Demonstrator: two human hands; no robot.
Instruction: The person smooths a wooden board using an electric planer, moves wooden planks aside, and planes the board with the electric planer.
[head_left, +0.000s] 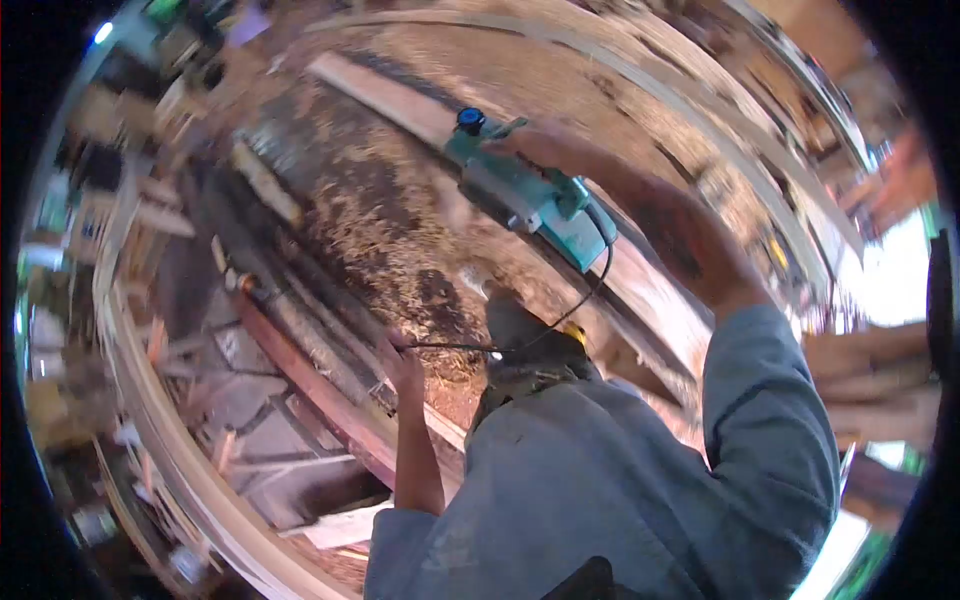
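Observation:
A teal electric hand planer (540, 195) with a blue knob sits on a long wooden plank (385, 98). My right hand (528, 150) is wrapped round the planer's top handle. From the planer's rear a black power cord (450, 346) curves down past my legs. My left hand (402, 362) has its fingers closed on this cord, to the left of my body. Motion blur hides the exact finger positions.
Wood shavings (375, 215) cover the floor between the plank and a reddish beam (320, 395) on the left. More long boards (690, 110) lie to the right. Scrap timber (285, 440) is piled at the lower left.

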